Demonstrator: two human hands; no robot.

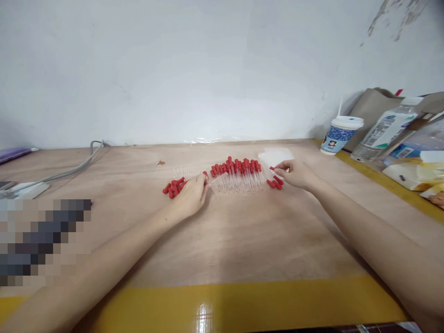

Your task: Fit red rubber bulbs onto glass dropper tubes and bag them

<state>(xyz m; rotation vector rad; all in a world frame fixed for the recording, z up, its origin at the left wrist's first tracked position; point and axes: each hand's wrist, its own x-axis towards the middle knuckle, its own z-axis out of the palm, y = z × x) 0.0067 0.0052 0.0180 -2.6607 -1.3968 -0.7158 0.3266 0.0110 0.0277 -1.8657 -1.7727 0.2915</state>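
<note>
My left hand [192, 195] is closed on a thin clear dropper tube [218, 178], which slants up to the right from the fingertips. Between the thumb and fingers of my right hand [293, 172] is a red rubber bulb [272, 168]. A row of droppers with red bulbs [237, 167] lies between my hands, their clear tubes pointing toward me. Several loose red bulbs [169, 190] are beside my left hand, partly hidden by it. More red bulbs [275, 184] lie just below my right hand. Bare clear tubes [187, 173] sit behind my left hand.
A whitish plastic sheet or bag [279, 155] lies behind my right hand. At the right stand a lidded paper cup [340, 135], a tilted plastic bottle [386, 129] and packages [405, 169]. A grey cable [74, 166] runs along the left. Yellow tape [166, 307] edges the wooden table.
</note>
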